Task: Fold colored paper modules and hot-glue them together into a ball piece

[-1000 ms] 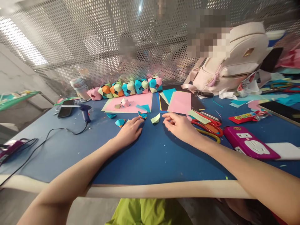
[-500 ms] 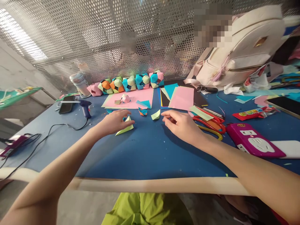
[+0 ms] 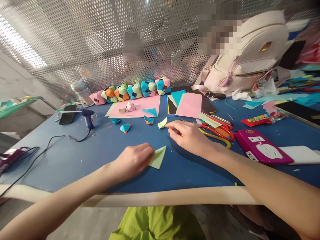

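Note:
My left hand (image 3: 133,160) is closed on a folded light-green paper piece (image 3: 158,157), holding it against the blue table (image 3: 75,150) near the front edge. My right hand (image 3: 187,135) lies further back, fingers loosely curled, thumb and forefinger close to a small light-green folded piece (image 3: 162,123); whether they touch it I cannot tell. Small folded blue-and-orange pieces (image 3: 125,128) lie beyond my left hand. A row of coloured paper cubes (image 3: 135,90) stands at the back on the edge of a pink sheet (image 3: 140,107).
Red and yellow scissors (image 3: 220,133) and a magenta power strip (image 3: 262,150) lie right of my right hand. A glue gun (image 3: 87,117), phone (image 3: 66,116) and cable (image 3: 50,143) are at the left. Coloured sheets (image 3: 188,105) and a pale backpack (image 3: 250,63) sit behind. A perforated metal screen (image 3: 100,40) closes the back.
My left hand has drawn the light-green folded piece from the middle of the table towards the front edge. My right hand has shifted slightly left towards the small green piece.

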Available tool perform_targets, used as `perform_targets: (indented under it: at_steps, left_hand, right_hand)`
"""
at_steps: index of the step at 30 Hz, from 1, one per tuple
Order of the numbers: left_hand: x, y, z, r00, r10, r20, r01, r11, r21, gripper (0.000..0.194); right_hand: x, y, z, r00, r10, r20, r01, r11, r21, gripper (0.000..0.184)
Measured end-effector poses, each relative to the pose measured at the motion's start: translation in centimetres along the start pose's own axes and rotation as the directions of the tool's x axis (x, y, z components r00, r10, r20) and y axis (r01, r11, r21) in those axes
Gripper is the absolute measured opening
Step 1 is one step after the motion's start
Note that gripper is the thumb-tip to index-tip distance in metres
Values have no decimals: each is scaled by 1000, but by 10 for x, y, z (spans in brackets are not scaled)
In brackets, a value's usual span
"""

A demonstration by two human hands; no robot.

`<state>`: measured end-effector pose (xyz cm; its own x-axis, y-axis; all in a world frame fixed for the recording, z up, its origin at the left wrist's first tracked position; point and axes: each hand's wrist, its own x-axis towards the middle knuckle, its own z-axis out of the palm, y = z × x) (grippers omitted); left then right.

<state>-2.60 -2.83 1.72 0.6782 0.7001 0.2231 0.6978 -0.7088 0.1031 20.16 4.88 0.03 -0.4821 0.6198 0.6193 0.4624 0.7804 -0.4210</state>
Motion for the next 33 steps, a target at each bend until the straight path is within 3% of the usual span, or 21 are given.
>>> perform_targets:
  at_steps: [4, 8, 11, 14, 18, 23, 26, 30, 33]
  left_hand:
    - [34, 19, 17, 978, 206, 23, -207, 968, 144, 27]
    - [68, 25, 26, 967, 254, -21, -249, 960, 126, 32]
    - [73, 24, 25, 963, 256, -87, -254, 967, 28, 35]
    - [61, 13, 21, 978, 175, -117, -178, 984, -14, 30]
    - [43, -20, 16, 989, -8, -149, 7, 1000, -10, 26]
    - [46, -58, 16, 958, -259, -127, 261, 965, 5, 22]
    - [55, -62, 22, 956, -269, -114, 276, 960, 50, 22]
    - [69, -54, 31, 969, -199, -148, 230, 943, 240, 30]
    - [78, -53, 35, 976, -200, -91, 219, 912, 346, 41]
  right_hand:
    - [5, 8, -5, 994, 106, -3, -106, 994, -37, 19]
    - [9, 18, -9, 986, 166, -24, -168, 984, -57, 20]
    - [11, 21, -12, 983, 178, -40, -181, 980, -83, 21]
    - [12, 21, -13, 985, 167, -36, -170, 980, -106, 21]
    - [12, 22, -10, 986, 164, -7, -163, 976, -146, 23]
    - [13, 25, -11, 976, 211, 60, -195, 959, -204, 23]
    - [14, 24, -16, 954, 256, 156, -213, 945, -248, 19]
    - [13, 22, -20, 924, 287, 254, -202, 927, -315, 17]
    - [12, 20, -19, 907, 299, 296, -191, 919, -346, 17]
